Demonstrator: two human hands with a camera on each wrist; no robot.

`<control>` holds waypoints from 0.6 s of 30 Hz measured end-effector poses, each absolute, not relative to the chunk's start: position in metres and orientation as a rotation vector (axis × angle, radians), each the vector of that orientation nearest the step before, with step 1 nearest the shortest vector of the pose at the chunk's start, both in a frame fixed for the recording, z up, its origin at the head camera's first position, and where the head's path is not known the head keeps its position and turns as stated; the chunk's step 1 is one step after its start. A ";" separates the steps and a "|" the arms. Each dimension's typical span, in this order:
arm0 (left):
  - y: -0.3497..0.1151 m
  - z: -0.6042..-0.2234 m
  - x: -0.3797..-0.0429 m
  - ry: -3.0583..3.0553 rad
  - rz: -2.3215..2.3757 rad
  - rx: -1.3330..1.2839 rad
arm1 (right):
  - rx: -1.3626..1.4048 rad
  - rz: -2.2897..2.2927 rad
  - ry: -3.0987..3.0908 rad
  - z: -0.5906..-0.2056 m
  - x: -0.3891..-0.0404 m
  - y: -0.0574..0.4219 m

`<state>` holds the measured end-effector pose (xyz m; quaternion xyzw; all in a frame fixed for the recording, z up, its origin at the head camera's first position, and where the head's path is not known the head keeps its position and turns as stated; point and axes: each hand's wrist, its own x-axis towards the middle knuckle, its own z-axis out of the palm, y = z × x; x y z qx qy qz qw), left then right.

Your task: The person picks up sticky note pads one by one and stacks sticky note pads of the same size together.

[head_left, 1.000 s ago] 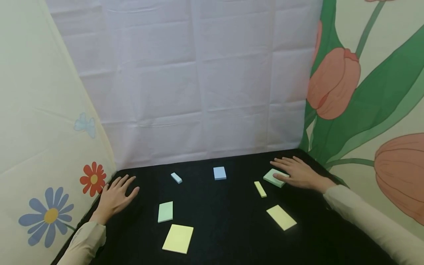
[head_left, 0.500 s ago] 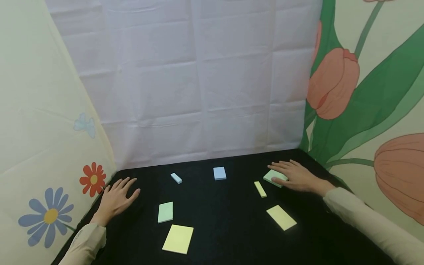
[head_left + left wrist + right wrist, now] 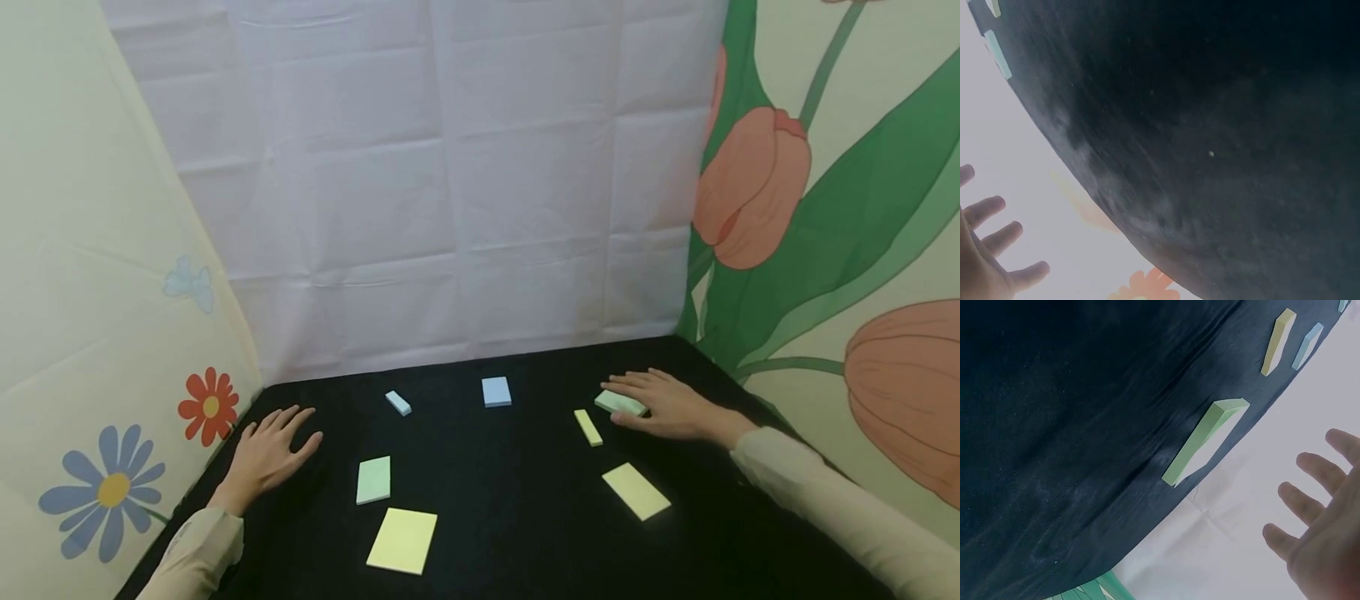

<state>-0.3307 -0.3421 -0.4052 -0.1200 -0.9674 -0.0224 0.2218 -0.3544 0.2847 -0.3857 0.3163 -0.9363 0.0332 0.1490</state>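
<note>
My right hand hovers over a pale green sticky note pad at the back right, palm down and fingers extended. It covers the pad's right end in the head view. From the right wrist, a gap shows between the spread fingers and the pad. Over the table's left edge, my left hand is held with fingers spread and nothing in it. A second pale green pad lies to its right. The left wrist view shows that hand raised off the cloth.
On the black table lie a narrow blue pad, a blue pad, a narrow yellow pad, a yellow rectangular pad and a large yellow pad. White cloth hangs behind; flowered cloths flank both sides.
My right hand has shifted slightly nearer and lower in the head view, over the green pad. The left hand has drifted a little right. The pads have stayed in place.
</note>
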 end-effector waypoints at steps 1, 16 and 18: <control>-0.341 -0.405 -0.330 -2.672 -0.062 -0.333 | 0.917 0.098 -2.692 -0.386 -0.354 0.284; -0.336 -0.409 -0.330 -2.695 -0.076 -0.356 | 1.018 0.176 -2.699 -0.389 -0.347 0.281; -0.335 -0.410 -0.330 -2.699 -0.094 -0.362 | 1.019 0.190 -2.717 -0.389 -0.345 0.281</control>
